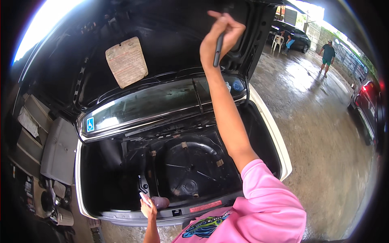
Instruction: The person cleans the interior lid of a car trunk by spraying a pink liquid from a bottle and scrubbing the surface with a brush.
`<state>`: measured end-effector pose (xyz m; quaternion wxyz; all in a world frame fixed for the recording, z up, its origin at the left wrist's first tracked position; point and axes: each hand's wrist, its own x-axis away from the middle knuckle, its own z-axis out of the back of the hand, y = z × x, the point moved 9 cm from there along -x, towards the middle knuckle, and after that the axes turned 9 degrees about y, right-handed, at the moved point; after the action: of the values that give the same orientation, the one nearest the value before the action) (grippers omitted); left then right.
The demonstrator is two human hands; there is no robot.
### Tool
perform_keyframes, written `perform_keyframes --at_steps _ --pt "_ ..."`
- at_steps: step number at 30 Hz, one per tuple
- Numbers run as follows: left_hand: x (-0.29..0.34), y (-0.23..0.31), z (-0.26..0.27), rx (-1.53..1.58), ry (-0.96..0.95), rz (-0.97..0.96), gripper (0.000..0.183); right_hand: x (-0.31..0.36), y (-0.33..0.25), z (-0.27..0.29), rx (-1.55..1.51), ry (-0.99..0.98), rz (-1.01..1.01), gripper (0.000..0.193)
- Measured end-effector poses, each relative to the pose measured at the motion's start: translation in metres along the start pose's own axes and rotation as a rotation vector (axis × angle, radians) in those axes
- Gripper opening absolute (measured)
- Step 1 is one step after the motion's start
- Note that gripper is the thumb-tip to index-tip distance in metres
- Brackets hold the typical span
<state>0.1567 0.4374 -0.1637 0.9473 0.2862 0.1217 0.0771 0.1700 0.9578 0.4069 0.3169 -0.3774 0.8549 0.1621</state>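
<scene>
My right hand is raised in front of the black underside of the open trunk lid. Its fingers are closed round a slim black brush, handle end down; the brush head is hard to make out against the dark lid. Low over the trunk's front sill, my left hand grips what looks like a spray bottle, with a white top and a dull pink body lying tilted to the right. Below the hands, the bare black trunk floor has a round spare-wheel well.
A worn paper sheet is stuck under the lid. The rear window bears a blue square sticker. Left stand a grey padded seat and a bin. Across wet concrete are a walking person, parked cars and a white chair.
</scene>
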Motion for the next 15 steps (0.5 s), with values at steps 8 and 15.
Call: perform_keyframes --at_steps 8,15 --pt "0.0 0.006 0.007 0.038 0.066 -0.012 0.043 -0.005 -0.009 0.003 0.08 0.01 0.008 0.014" --pt "0.002 -0.002 0.005 0.056 0.053 0.011 0.041 0.007 0.002 -0.004 0.021 -0.017 -0.06 0.017"
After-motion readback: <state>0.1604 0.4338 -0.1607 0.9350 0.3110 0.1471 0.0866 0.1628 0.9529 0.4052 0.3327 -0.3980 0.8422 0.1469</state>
